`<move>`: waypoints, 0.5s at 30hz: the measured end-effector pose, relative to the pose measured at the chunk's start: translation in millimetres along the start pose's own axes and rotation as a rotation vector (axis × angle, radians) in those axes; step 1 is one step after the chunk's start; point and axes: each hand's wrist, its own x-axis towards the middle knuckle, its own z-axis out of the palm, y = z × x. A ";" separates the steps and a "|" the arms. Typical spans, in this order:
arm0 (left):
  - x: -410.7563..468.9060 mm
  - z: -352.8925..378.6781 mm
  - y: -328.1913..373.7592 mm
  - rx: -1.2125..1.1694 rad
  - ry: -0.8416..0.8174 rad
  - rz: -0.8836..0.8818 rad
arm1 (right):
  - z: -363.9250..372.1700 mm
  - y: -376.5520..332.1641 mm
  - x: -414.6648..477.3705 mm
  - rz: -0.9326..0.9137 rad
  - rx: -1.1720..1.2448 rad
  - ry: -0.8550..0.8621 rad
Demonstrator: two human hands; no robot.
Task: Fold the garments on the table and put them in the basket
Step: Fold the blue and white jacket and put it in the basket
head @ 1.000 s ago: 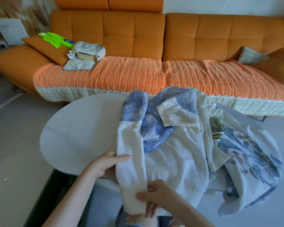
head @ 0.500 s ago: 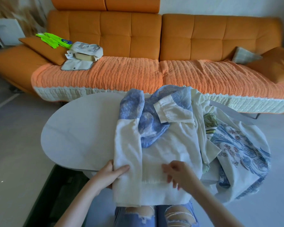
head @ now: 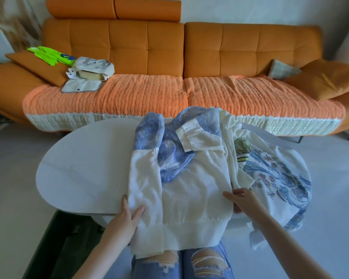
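The left hand [head: 129, 215] pinches the left border of the white sweater [head: 191, 198], thumb on top of the folded-in sleeve and the other fingers beside or under the cloth. The right hand [head: 243, 200] grips the opposite side, thumb over the fabric and fingers curled beneath, a hold that seems meant to keep the body flat and taut for the next fold. The sweater lies between both hands on the white oval table [head: 79, 168], hem hanging off the near edge, with a dark crate [head: 65, 242], probably the basket, on the floor to the left; farther right, unfolded garments [head: 274, 174] wait in a heap.

Home living room, orange sofa [head: 181, 57], cushions [head: 322, 77], oval table [head: 85, 168]
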 end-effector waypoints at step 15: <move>92.9 -11.8 171.6 0.042 0.254 0.557 | 4.1 -10.2 -4.7 -0.024 0.203 0.045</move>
